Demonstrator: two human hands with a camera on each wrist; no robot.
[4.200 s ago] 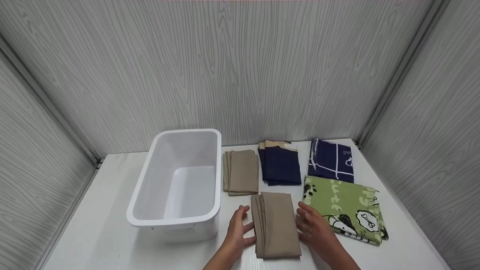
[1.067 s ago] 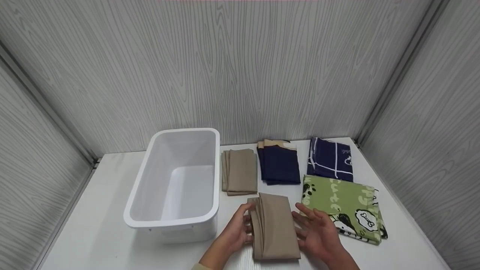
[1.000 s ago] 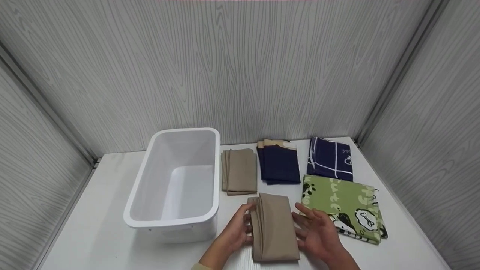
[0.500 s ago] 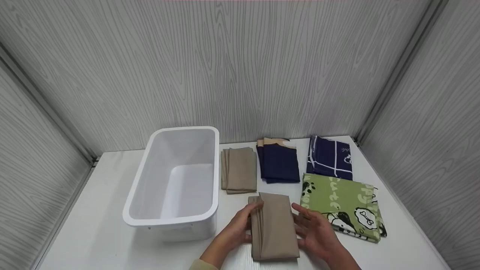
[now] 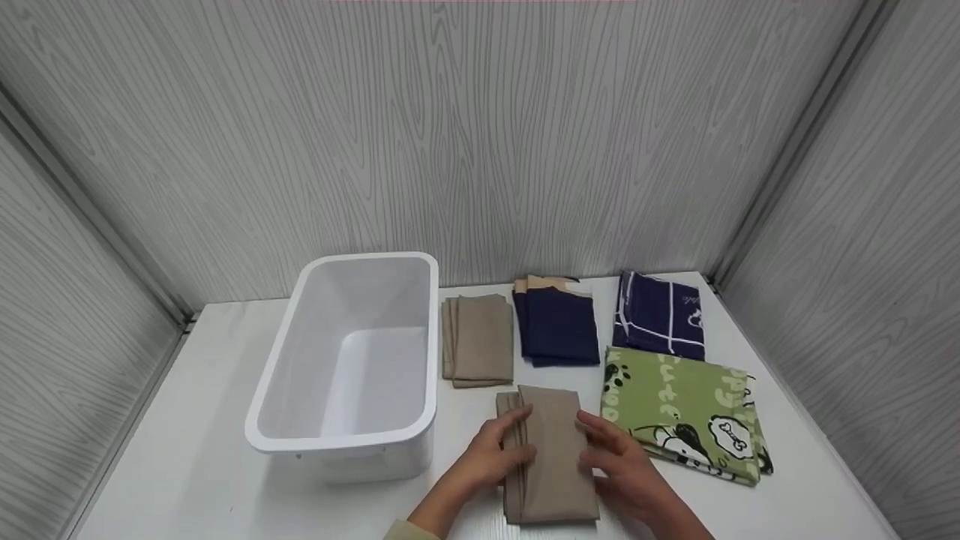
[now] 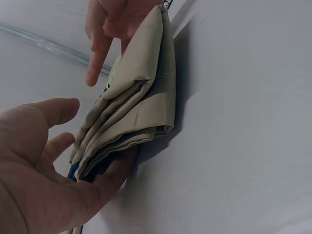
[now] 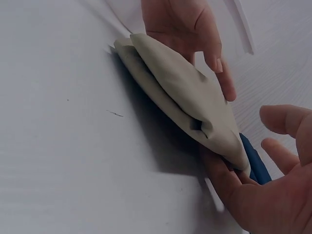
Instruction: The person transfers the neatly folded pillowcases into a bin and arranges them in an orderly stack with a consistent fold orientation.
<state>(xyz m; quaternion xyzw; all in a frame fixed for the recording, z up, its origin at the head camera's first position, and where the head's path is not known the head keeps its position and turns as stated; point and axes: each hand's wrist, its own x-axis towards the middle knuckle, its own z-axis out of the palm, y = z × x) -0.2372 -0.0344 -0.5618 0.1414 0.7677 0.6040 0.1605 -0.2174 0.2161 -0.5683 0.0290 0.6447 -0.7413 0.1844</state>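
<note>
In the head view a folded khaki cloth [image 5: 555,465] lies near the table's front, between the two hands. My left hand [image 5: 484,461] holds its left side, two digits over the top edge; the left wrist view shows another finger beneath the layers. At the opposite side is my right hand [image 5: 626,469], with digits at the top edge and, in the right wrist view, fingers under the fold. Both wrist views show the cloth [image 6: 139,83] with a gap of shadow below its edges. Parts of the fingers are hidden under it.
To the left stands a white plastic tub [image 5: 341,442], nothing visible inside. Behind the hands lie another folded khaki cloth [image 5: 484,341] and a navy and tan one [image 5: 562,326]. A navy checked cloth [image 5: 660,315] and a green printed cloth [image 5: 682,412] lie at the right.
Both hands have come inward from beside the khaki cloth, and their upper digits now lap over its edges. The cloth has shifted slightly left. The other cloths and tub stay put.
</note>
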